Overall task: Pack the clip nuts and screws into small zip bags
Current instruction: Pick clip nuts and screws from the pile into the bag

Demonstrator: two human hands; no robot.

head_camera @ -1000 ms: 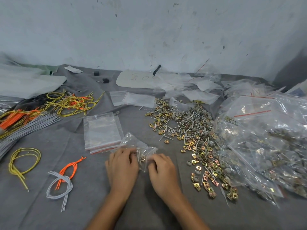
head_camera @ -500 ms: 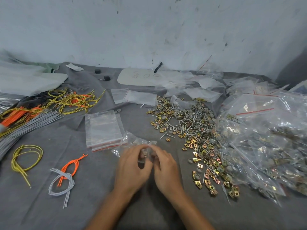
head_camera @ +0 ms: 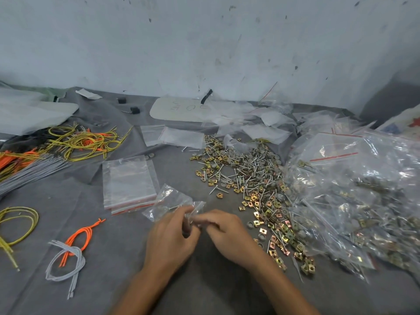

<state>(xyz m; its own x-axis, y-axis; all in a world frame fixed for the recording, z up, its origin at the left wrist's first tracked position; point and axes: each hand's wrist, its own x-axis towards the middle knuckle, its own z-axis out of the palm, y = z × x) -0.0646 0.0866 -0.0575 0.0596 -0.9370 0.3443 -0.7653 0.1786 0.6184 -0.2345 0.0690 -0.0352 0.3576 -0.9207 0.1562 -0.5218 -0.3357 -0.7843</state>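
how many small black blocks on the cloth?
2. One black block sits near the wall, left of the white card; the other lies slightly nearer, between the first and the card. Others may be hidden.

The person is showing two bare forearms entering from the near edge, ending in the bare left hand (head_camera: 169, 239) and bare right hand (head_camera: 229, 235), fingers blurring.

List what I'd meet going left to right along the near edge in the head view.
Yellow cord loop → grey and orange cords → left hand → right hand, both pinching the small zip bag → loose clip nuts and screws → filled bags.
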